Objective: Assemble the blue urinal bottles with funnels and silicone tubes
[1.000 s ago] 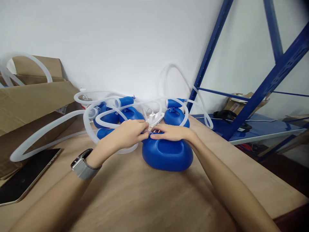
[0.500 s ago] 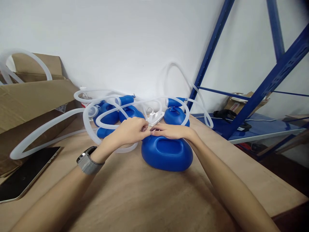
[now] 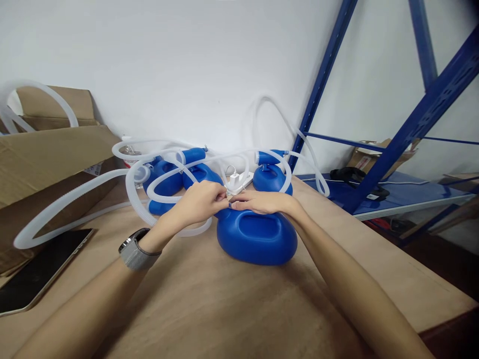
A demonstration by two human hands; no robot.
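Brown tabletop (image 3: 209, 304) adjoins white wall (image 3: 168, 65). Blue jug (image 3: 258, 247): long axis left-right, narrow end left. Left hand (image 3: 204, 200) curled, right hand (image 3: 264, 202) extended; grasp indeterminable.

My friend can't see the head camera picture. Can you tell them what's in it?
Two bare hands, left and right, meet at the far side of a blue jug on a wooden table. Behind them are more blue jugs and looping white hoses. A cardboard box and a phone are at the picture's left.
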